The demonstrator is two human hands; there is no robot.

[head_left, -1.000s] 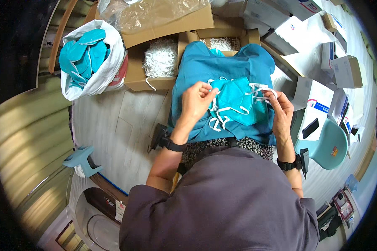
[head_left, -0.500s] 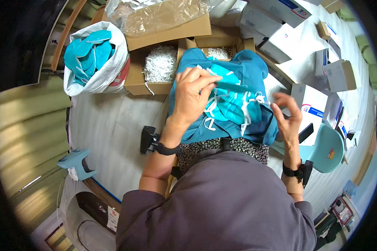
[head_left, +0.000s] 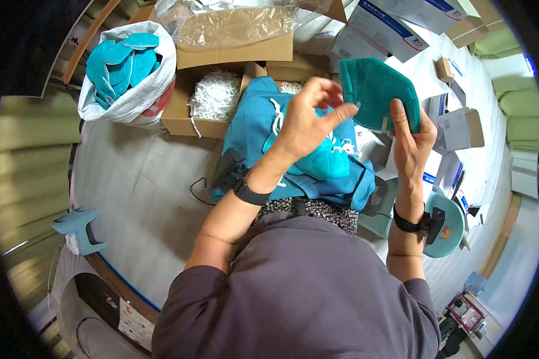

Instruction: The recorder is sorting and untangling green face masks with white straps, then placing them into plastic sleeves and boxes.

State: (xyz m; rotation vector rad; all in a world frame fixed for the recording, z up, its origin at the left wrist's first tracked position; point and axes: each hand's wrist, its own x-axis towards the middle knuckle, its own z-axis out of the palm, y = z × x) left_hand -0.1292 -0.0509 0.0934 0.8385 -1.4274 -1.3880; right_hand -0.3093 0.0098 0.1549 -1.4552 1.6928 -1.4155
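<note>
My right hand (head_left: 412, 140) holds a folded teal face mask (head_left: 377, 93) upright by its right edge, raised above my lap. My left hand (head_left: 308, 119) is just left of it, fingertips pinching at the mask's lower left edge. Below both hands a teal cloth (head_left: 263, 119) covers my lap, with more teal masks (head_left: 323, 161) and white ear loops piled on it.
A white bag (head_left: 126, 102) full of teal masks stands at the left. A cardboard box (head_left: 182, 116) holds white ear loops (head_left: 215, 96). White cartons (head_left: 389, 24) lie at the back right. A teal stool (head_left: 446, 224) is at the right and a small teal stand (head_left: 75, 224) at the left.
Both hands have risen from the pile on my lap. My right hand now holds one mask up high and my left hand has come to its edge.
</note>
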